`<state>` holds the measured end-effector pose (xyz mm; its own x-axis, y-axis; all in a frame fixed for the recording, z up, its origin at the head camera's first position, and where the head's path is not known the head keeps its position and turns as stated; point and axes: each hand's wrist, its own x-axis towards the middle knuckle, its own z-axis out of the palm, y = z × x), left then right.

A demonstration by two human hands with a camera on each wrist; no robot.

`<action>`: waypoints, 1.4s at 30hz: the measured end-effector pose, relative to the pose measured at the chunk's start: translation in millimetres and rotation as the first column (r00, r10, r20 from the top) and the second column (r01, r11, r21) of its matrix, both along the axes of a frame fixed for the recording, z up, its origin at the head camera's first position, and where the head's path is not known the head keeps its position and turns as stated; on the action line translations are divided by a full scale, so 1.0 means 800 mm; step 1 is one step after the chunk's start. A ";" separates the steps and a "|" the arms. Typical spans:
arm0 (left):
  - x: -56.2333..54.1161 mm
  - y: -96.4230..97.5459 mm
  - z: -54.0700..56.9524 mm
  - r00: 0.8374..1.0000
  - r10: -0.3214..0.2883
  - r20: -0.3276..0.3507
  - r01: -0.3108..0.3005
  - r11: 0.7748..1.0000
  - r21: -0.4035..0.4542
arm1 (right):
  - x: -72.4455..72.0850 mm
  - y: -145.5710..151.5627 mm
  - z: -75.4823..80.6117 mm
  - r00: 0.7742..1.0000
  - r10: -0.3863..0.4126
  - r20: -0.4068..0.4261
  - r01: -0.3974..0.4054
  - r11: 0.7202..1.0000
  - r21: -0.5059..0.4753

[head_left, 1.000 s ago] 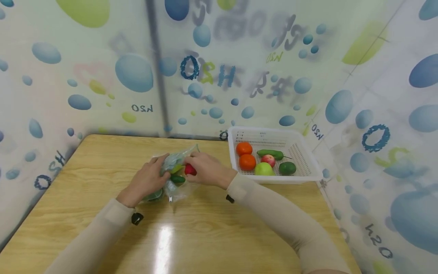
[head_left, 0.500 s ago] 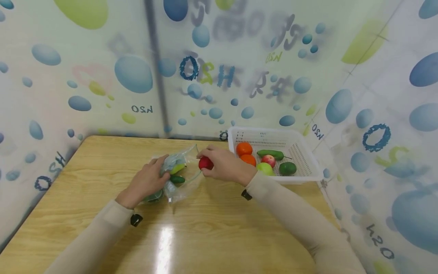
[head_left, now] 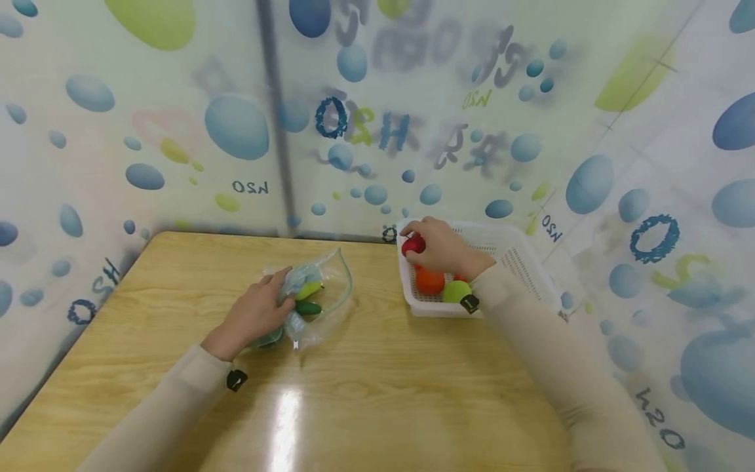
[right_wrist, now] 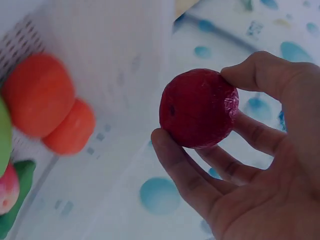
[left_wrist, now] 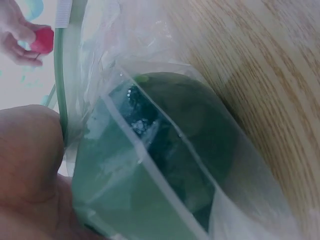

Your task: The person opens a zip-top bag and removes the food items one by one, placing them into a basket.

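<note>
My left hand (head_left: pixel 253 308) grips a clear zip bag (head_left: pixel 339 308) lying on the table. Inside the bag show a yellow-green pepper-like piece (head_left: pixel 309 290) and a dark green one (head_left: pixel 307 308) below it. A large, rounded dark green vegetable (left_wrist: pixel 195 115) fills the bag's plastic in the left wrist view. Over the left end of the white basket (head_left: pixel 439 311), my right hand (head_left: pixel 445 249) pinches a red apple (right_wrist: pixel 197 107) between thumb and fingertips. The right wrist view shows it held above the basket's wall.
In the basket lie orange-red tomatoes (head_left: pixel 429 282) and a green apple (head_left: pixel 455 292); a pink-red fruit (right_wrist: pixel 7 190) and a green pepper (right_wrist: pixel 20 192) show in the right wrist view. A patterned curtain wall (head_left: pixel 366 216) stands behind the wooden table (head_left: pixel 377 380).
My right hand has drawn the red apple out of the bag's mouth and carried it right to over the basket. The left hand stays on the bag.
</note>
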<state>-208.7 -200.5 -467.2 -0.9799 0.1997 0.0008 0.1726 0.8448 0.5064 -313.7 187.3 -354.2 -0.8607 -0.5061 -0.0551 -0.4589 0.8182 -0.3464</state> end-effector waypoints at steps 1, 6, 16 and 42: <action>0.001 0.000 0.000 1.000 0.001 0.000 -0.001 1.000 0.000 | -0.007 0.007 0.000 0.999 -0.021 0.027 0.021 1.000 -0.002; 0.003 -0.001 0.000 1.000 -0.001 0.000 0.001 1.000 0.002 | -0.045 0.034 -0.006 0.989 -0.117 0.096 0.113 0.993 0.044; 0.003 0.000 -0.001 1.000 -0.004 0.014 0.004 1.000 -0.002 | -0.079 0.057 -0.024 0.972 -0.227 0.067 0.213 0.961 0.175; -0.001 0.000 0.001 1.000 0.017 0.012 -0.017 1.000 -0.016 | -0.055 0.028 -0.008 0.970 -0.212 0.119 0.200 0.974 0.101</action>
